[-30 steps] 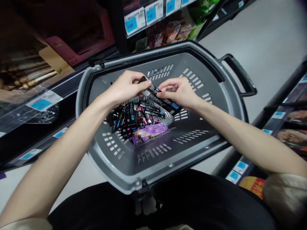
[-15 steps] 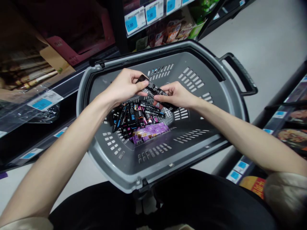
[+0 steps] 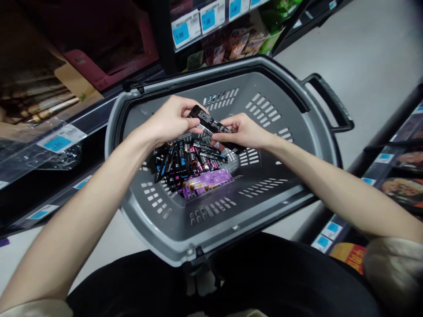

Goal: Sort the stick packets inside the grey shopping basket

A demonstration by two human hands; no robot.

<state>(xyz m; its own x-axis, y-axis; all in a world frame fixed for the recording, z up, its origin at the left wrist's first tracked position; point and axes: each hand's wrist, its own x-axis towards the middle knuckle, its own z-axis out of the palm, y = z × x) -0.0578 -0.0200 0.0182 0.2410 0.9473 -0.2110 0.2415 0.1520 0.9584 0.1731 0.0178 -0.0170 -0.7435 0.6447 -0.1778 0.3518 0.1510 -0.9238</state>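
Between both hands, over a grey shopping basket [image 3: 271, 163], is a slim black snack packet [image 3: 211, 123] with small pale print on its upper face. My left hand [image 3: 175, 116] pinches the packet's upper left end between thumb and fingers. Around its lower right part my right hand [image 3: 243, 131] is closed, the thumb lying on top. Down in the basket rests a heap of black snack packets [image 3: 180, 163], some with blue or pink marks. Purple packets [image 3: 208, 181] lie along the near side of that heap.
Shelves with blue-and-white price tags [image 3: 208, 20] rise behind the basket. To the left, a shelf holds a carton of long wrapped snacks [image 3: 36, 101]. A black handle [image 3: 330, 101] sticks out at the basket's right. More shelved food packs [image 3: 403, 189] stand at the right edge.
My left thumb has drawn back slightly toward the packet's edge, showing more of its printed face. The right hand and the basket's contents look nearly unchanged.
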